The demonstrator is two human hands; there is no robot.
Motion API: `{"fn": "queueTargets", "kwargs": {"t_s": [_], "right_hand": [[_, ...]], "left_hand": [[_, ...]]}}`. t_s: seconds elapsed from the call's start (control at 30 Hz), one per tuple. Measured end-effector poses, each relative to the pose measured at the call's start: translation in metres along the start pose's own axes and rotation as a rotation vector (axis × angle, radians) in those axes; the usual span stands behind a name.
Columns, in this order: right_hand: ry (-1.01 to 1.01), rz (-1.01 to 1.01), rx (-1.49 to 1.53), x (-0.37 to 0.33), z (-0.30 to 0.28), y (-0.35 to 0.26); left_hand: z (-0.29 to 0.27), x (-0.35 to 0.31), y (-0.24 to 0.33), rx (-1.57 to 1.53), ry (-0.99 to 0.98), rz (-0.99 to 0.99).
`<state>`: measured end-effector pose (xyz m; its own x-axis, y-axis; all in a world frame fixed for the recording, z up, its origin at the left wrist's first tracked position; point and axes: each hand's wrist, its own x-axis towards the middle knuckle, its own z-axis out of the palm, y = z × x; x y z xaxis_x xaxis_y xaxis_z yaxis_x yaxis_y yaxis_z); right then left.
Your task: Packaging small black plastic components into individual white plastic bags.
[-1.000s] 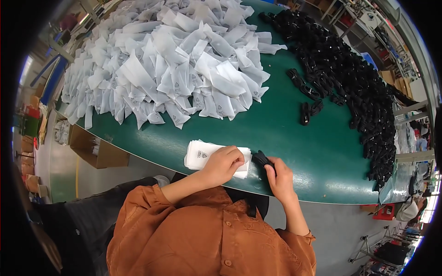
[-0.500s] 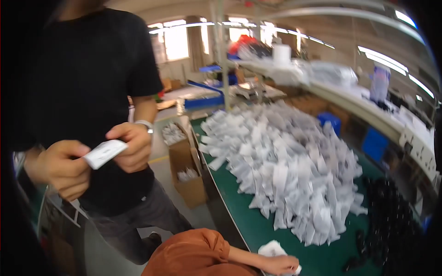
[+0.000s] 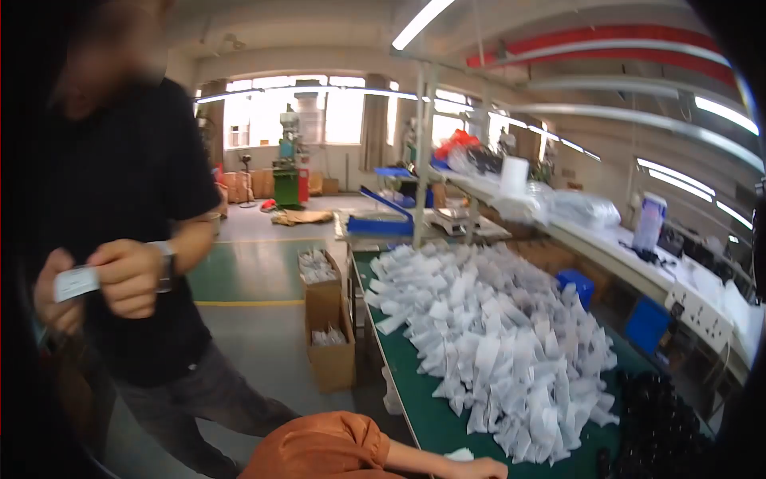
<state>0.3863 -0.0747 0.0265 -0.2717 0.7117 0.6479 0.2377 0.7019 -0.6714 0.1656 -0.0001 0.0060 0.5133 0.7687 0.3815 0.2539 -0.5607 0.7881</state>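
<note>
My left arm, in an orange-brown sleeve [image 3: 315,449], reaches right across the lower edge to the green table. My left hand [image 3: 481,469] lies low at the table's near side, and its fingers are cut off by the picture's edge. A small white piece [image 3: 460,455] shows beside that wrist, its kind unclear. Beyond the hand lies a big heap of white, pale-grey soft packets [image 3: 495,343]. My right hand is out of view. On the left a co-worker in a black T-shirt [image 3: 120,199] holds a small white card [image 3: 76,283] in both hands.
Black small parts [image 3: 658,415] are piled on the green table [image 3: 399,383] at the right. Cartons [image 3: 329,363] with white packets stand left of it. A raised shelf [image 3: 606,231] carries plastic-wrapped goods and a white roll [image 3: 514,176]. Blue bins [image 3: 576,287] sit underneath.
The view has tilted up, so more windows and floor show and my left hand sits lower in the picture. The co-worker with the card appears further left.
</note>
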Motion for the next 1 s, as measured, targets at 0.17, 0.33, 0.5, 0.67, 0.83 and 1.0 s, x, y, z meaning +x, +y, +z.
{"fn": "queueTargets", "kwargs": {"t_s": [0.17, 0.33, 0.5, 0.67, 0.83, 1.0], "right_hand": [[-0.038, -0.044, -0.061, 0.011, 0.008, 0.023], [0.223, 0.178, 0.03, 0.033, 0.012, 0.005], [0.153, 0.11, -0.118, 0.044, -0.002, -0.002], [0.008, 0.073, -0.114, 0.05, 0.002, -0.005], [0.314, 0.129, -0.51, 0.07, -0.04, 0.034], [0.223, 0.462, -1.271, 0.041, -0.099, 0.146]], "left_hand": [[0.002, -0.008, 0.007, -0.023, 0.056, -0.034], [-0.018, 0.018, 0.035, -0.229, -0.043, -0.221], [-0.021, 0.034, 0.029, -0.834, -0.123, -0.397], [-0.024, 0.049, 0.034, -1.003, -0.102, -0.352], [-0.095, 0.083, 0.0, -0.678, 0.452, -0.283], [-0.083, 0.069, 0.028, 0.035, 0.44, -0.018]]}}
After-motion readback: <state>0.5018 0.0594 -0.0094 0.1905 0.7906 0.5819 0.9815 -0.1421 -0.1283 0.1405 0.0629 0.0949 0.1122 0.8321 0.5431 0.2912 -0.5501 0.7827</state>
